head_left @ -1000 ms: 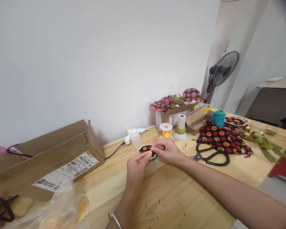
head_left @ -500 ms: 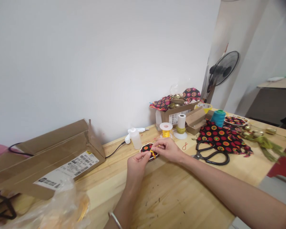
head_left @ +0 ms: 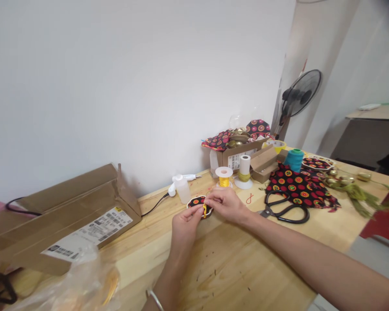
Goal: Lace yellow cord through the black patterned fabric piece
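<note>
Both left hand (head_left: 185, 221) and right hand (head_left: 229, 205) pinch thin yellow cord (head_left: 205, 211) over rounded, white-edged printed cloth (head_left: 195, 201).

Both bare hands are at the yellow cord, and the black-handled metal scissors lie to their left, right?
The side is wrong: the head view shows the black-handled metal scissors lying to the right of the left hand and right hand, which are at the yellow cord.
</note>
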Tool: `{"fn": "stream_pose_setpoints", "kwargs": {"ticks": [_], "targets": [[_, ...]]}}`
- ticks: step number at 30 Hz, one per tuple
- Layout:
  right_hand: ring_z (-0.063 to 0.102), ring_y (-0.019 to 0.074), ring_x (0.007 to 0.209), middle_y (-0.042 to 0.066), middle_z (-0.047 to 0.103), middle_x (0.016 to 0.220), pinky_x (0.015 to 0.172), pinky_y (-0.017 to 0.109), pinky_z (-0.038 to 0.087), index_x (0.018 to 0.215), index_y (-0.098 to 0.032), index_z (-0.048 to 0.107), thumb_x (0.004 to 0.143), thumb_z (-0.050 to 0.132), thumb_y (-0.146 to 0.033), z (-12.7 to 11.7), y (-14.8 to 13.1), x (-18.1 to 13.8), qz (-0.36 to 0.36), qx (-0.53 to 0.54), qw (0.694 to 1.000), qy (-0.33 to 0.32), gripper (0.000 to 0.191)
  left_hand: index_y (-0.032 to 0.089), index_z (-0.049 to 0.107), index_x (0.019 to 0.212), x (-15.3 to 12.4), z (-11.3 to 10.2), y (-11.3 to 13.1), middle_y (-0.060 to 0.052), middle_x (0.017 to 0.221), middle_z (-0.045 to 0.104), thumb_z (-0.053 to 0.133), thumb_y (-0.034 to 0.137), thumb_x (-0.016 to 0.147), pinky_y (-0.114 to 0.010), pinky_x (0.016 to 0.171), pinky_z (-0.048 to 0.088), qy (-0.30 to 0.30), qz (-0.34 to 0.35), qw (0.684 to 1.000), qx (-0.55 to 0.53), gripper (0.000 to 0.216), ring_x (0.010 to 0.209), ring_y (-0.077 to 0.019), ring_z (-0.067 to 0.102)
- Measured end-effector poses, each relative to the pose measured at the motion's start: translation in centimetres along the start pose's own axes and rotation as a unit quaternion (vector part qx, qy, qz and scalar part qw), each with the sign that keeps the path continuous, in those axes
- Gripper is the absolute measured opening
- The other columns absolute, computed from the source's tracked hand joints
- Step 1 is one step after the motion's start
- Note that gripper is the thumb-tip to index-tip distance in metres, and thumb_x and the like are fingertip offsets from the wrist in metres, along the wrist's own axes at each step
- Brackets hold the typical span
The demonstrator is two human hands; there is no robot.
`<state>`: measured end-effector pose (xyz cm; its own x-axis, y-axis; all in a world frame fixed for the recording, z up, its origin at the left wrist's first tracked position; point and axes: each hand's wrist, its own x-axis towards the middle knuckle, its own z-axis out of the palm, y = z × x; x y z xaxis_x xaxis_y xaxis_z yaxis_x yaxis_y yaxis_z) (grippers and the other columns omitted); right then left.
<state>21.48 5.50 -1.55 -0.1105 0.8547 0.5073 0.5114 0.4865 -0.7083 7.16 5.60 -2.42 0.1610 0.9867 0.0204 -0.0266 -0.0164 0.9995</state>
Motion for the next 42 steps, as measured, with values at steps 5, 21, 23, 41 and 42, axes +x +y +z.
{"fn": "stream_pose_setpoints", "kwargs": {"ticks": [5,21,23,41,42], "targets": [[0.034,0.007,0.046,-0.004,0.04,0.048,0.045,0.02,0.026,0.067,-0.011,0.065,0.07,0.053,-0.023,0.0,0.3,0.0,0.047,0.037,0.998,-0.029,0.017,0.014,0.068,0.075,0.0,-0.2,0.0,-0.002,0.063,0.069,0.061,0.024,0.062,-0.024,0.063,0.045,-0.008,0.004,1.0,0.014,0.018,0.063,-0.0157,0.061],[0.043,0.0065,0.043,0.0,0.057,0.05,0.04,0.017,0.03,0.065,-0.009,0.063,0.06,0.061,-0.035,-0.4,0.8,0.1,0.174,0.174,0.958,-0.147,0.026,0.015,0.058,0.062,-0.3,-0.4,-0.2,0.002,0.059,0.058,0.057,0.024,0.064,-0.018,0.051,0.037,-0.044,0.054,0.994,0.083,0.01,0.055,-0.0104,0.051],[0.045,0.0073,0.045,0.001,0.059,0.053,0.042,0.018,0.033,0.067,-0.009,0.064,0.061,0.061,-0.036,-0.5,0.8,0.1,0.179,0.181,0.956,-0.148,0.028,0.015,0.057,0.062,-0.4,-0.3,0.0,0.002,0.063,0.059,0.056,0.025,0.065,-0.019,0.057,0.038,-0.053,0.067,0.992,0.09,0.01,0.062,-0.0121,0.053],[0.052,0.0116,0.055,0.002,0.061,0.062,0.047,0.02,0.039,0.068,-0.012,0.065,0.065,0.056,-0.03,0.6,1.2,0.1,0.167,0.147,0.973,-0.062,0.021,0.013,0.067,0.072,-0.4,-0.1,-0.5,-0.002,0.056,0.065,0.061,0.032,0.06,-0.019,0.045,0.036,-0.008,0.025,0.997,0.078,0.023,0.046,-0.0107,0.051],[0.052,0.0116,0.055,0.002,0.061,0.061,0.047,0.02,0.039,0.067,-0.012,0.065,0.065,0.056,-0.03,0.6,1.3,0.1,0.167,0.148,0.973,-0.061,0.02,0.013,0.068,0.071,-0.4,-0.1,-0.5,-0.002,0.059,0.066,0.061,0.031,0.06,-0.019,0.047,0.037,-0.007,0.026,0.997,0.078,0.022,0.048,-0.0114,0.052]]}}
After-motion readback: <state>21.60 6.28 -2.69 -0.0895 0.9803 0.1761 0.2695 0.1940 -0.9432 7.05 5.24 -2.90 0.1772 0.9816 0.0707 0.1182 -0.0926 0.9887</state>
